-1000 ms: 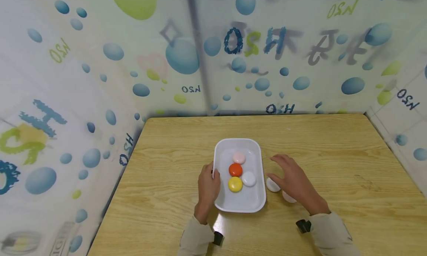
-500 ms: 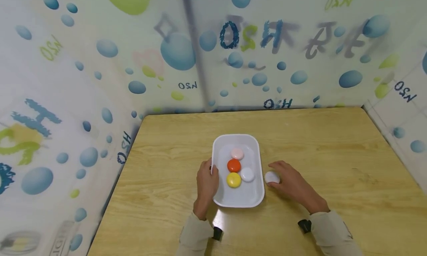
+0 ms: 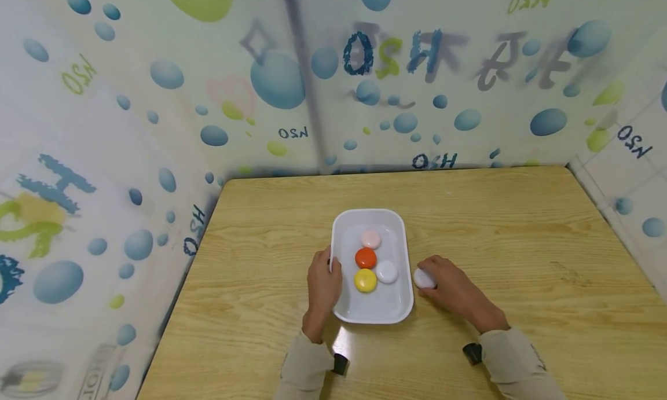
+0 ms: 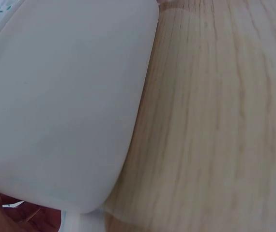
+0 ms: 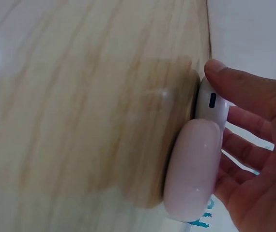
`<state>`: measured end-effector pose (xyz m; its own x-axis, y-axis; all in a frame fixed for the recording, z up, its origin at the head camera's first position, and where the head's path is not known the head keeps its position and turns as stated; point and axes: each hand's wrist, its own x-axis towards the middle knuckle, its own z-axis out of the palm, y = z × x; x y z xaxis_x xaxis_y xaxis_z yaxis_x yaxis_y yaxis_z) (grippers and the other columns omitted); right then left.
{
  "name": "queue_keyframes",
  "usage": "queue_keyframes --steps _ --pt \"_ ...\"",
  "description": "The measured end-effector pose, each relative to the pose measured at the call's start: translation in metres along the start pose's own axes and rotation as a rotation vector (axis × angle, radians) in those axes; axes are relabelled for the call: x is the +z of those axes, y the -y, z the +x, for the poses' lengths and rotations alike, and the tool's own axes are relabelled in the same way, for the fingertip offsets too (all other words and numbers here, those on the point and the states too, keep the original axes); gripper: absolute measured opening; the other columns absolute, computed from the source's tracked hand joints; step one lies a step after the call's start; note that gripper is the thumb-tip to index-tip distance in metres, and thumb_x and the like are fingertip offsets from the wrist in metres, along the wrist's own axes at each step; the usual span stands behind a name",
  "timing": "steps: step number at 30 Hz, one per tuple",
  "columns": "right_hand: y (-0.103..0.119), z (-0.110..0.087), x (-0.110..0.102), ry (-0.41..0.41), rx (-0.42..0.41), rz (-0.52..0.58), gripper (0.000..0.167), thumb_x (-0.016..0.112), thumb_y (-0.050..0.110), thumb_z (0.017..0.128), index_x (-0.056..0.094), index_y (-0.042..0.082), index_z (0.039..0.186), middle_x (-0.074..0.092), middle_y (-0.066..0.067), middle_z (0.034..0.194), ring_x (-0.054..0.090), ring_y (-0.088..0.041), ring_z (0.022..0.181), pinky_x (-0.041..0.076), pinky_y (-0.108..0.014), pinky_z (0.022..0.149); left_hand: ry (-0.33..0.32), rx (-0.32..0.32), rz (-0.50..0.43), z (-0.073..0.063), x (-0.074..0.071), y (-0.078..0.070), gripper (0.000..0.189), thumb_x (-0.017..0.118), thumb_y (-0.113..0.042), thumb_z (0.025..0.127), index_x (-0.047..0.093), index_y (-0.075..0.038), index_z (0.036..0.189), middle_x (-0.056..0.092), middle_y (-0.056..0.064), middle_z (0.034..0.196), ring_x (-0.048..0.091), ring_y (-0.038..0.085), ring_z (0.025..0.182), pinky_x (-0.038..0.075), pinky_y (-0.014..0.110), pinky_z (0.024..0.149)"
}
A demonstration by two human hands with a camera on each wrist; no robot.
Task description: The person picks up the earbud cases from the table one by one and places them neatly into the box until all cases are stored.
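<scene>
A white rectangular tray (image 3: 372, 307) lies on the table, and my left hand (image 3: 324, 283) grips its left rim. In the left wrist view the outer wall of the tray (image 4: 65, 96) fills much of the picture. Just right of the tray, my right hand (image 3: 452, 287) pinches a round, flattened white case (image 3: 424, 278) between thumb and fingers. The right wrist view shows a small dark slot in the edge of this white case (image 5: 212, 100). Against it sits a similar pink case (image 5: 193, 169), hidden behind the hand in the head view.
Inside the tray lie similar round pieces: a pink one (image 3: 371, 238), a red-orange one (image 3: 366, 258), a yellow one (image 3: 365, 281) and a white one (image 3: 387, 271). The wooden table (image 3: 495, 226) meets a patterned wall covering (image 3: 458, 87) behind and at the left.
My right hand has lowered and closed its fingers around the white case beside the tray. The pink case has become covered by that hand. My left hand stays on the tray rim.
</scene>
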<state>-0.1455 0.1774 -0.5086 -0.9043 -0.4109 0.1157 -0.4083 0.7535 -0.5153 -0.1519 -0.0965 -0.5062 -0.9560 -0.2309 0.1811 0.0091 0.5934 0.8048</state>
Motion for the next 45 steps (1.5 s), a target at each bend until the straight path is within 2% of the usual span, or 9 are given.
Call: queue_keyframes --steps 13,19,24,28,39,45 --pt "0.001 0.001 0.001 0.016 0.019 -0.011 0.041 0.081 0.008 0.079 0.065 -0.005 0.115 0.064 -0.017 0.108 0.061 -0.031 0.096 0.051 -0.046 0.081 -0.016 0.007 -0.004 0.0 0.0 0.0 0.033 0.056 -0.004 0.095 0.065 0.004 0.125 0.066 0.02 0.105 0.064 0.034 0.092 0.054 0.048 0.08" --pt "0.005 0.003 -0.006 -0.038 0.05 -0.001 0.043 0.079 0.007 0.08 0.064 -0.005 0.118 0.062 -0.02 0.112 0.06 -0.035 0.1 0.052 -0.049 0.082 -0.011 -0.002 -0.011 0.0 0.0 0.0 0.033 0.055 -0.004 0.095 0.065 0.003 0.125 0.066 0.02 0.105 0.064 0.033 0.093 0.054 0.048 0.08" --pt "0.011 0.012 -0.017 -0.108 0.054 -0.017 0.044 0.08 0.007 0.08 0.063 -0.005 0.119 0.061 -0.024 0.113 0.061 -0.04 0.101 0.053 -0.053 0.081 -0.003 -0.007 -0.012 0.0 -0.001 0.0 0.034 0.055 -0.004 0.095 0.064 0.003 0.127 0.065 0.02 0.106 0.064 0.032 0.093 0.054 0.047 0.08" --pt "0.017 0.021 -0.025 -0.13 0.064 -0.02 0.046 0.08 0.008 0.081 0.062 -0.004 0.122 0.061 -0.025 0.116 0.06 -0.039 0.103 0.054 -0.052 0.082 0.0 -0.008 -0.014 0.0 -0.001 0.001 0.034 0.055 -0.003 0.095 0.064 0.003 0.127 0.065 0.02 0.106 0.064 0.032 0.093 0.054 0.047 0.08" --pt "0.038 0.046 -0.032 -0.05 0.113 0.058 0.052 0.075 0.016 0.088 0.056 0.0 0.134 0.055 -0.02 0.13 0.053 -0.036 0.119 0.05 -0.051 0.096 0.007 -0.02 0.006 0.0 0.0 0.002 0.034 0.055 -0.006 0.096 0.064 0.002 0.127 0.065 0.019 0.107 0.063 0.03 0.091 0.054 0.045 0.078" --pt "0.049 0.057 -0.027 -0.037 0.102 0.073 0.055 0.076 0.016 0.087 0.056 -0.001 0.135 0.055 -0.02 0.131 0.052 -0.035 0.119 0.049 -0.05 0.098 -0.001 -0.009 0.007 0.0 0.001 0.003 0.034 0.055 -0.006 0.096 0.064 0.003 0.127 0.066 0.019 0.107 0.064 0.032 0.093 0.055 0.046 0.079"
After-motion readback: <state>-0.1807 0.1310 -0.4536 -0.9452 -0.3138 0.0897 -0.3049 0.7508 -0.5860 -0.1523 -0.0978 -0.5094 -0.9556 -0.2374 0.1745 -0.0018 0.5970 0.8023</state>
